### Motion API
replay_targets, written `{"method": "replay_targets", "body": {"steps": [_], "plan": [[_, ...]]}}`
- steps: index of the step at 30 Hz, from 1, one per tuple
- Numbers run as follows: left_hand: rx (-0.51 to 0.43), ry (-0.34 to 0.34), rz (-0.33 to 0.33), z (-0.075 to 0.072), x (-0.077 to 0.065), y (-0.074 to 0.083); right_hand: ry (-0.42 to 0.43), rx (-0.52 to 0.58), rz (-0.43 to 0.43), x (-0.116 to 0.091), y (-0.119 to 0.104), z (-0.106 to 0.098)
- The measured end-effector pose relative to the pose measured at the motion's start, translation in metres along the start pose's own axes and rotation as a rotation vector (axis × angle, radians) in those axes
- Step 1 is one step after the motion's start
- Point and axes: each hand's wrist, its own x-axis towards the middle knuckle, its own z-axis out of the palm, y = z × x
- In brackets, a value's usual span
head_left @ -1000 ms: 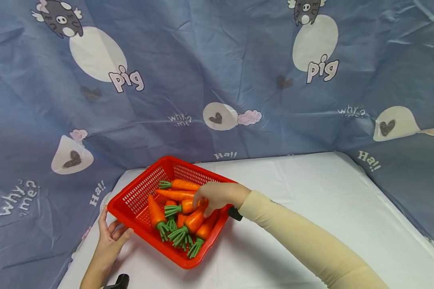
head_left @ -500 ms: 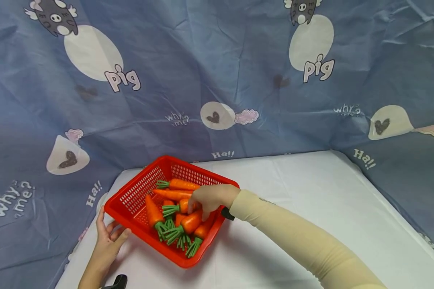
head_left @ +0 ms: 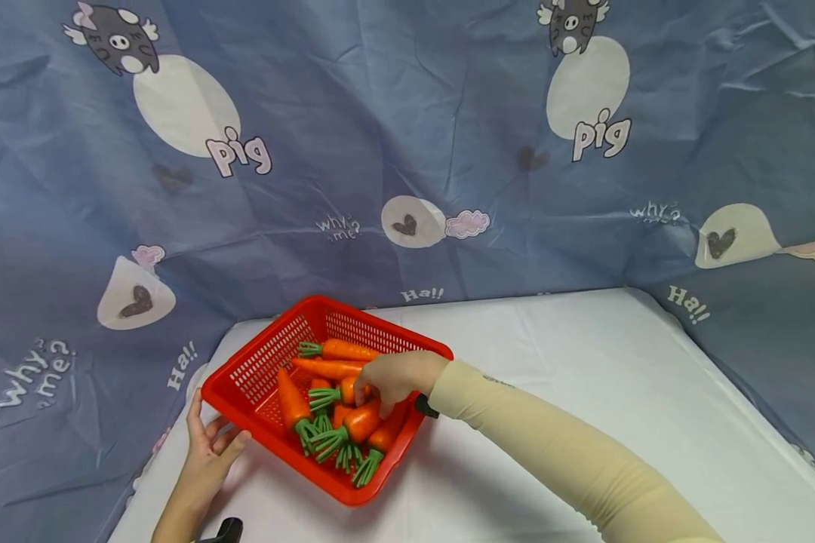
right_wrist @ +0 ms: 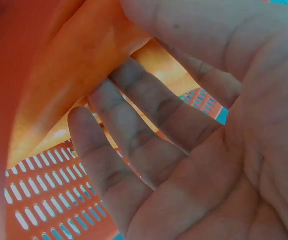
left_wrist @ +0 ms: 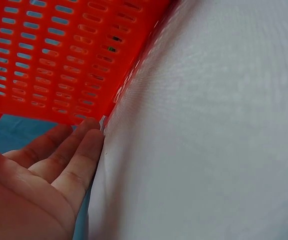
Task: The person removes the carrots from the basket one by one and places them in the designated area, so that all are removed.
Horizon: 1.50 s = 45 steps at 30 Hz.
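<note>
A red plastic basket (head_left: 394,326) with slotted walls stands on the white tabletop. Several orange carrots (head_left: 293,400) with green stem tufts lie inside it. At its near left corner, my left hand (head_left: 207,452) holds the basket, index finger and thumb spread along the corner. The left wrist view shows fingertips (left_wrist: 91,132) against the slotted wall's lower edge. My right hand (head_left: 397,375) reaches into the basket's right part and grips a carrot (right_wrist: 78,70), with thumb on one side and fingers on the other. That carrot's far end is hidden under the hand.
White cloth (head_left: 550,377) covers the table on the right. A blue printed curtain (head_left: 448,151) hangs behind and along both sides. A black wrist strap piece (head_left: 426,406) sits beside the basket's right wall.
My right hand has shifted slightly left and down onto the carrots, and its fingers have closed on one. The left hand and basket stay in place; the head view sways slightly.
</note>
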Motion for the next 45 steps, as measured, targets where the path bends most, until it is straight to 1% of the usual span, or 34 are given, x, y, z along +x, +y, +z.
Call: {"method": "replay_targets", "body": {"steps": [7, 13, 16, 20, 23, 30, 39, 45], "plan": [[0.023, -0.002, -0.046, 0.001, -0.001, 0.0, -0.02, 0.007, 0.014, -0.003, -0.003, 0.001], [0.032, -0.005, -0.059, 0.003, -0.002, 0.001, -0.017, -0.017, 0.065, -0.005, -0.004, 0.002], [0.039, -0.002, -0.068, 0.004, -0.001, 0.002, -0.022, -0.012, 0.035, -0.007, -0.003, 0.001], [0.044, 0.002, -0.071, 0.004, -0.001, 0.003, -0.023, 0.029, -0.035, -0.01, 0.001, -0.003], [0.047, 0.006, -0.069, 0.004, -0.001, 0.004, -0.005, 0.074, -0.061, -0.013, 0.003, -0.007], [0.05, 0.01, -0.073, 0.003, -0.001, 0.004, 0.029, 0.13, -0.12, -0.021, 0.013, -0.021], [0.056, -0.003, -0.069, 0.002, -0.001, 0.004, 0.064, 0.192, -0.146, -0.034, 0.018, -0.036], [0.055, -0.007, -0.062, 0.002, 0.0, 0.004, 0.054, 0.25, -0.145, -0.041, 0.017, -0.042]]}}
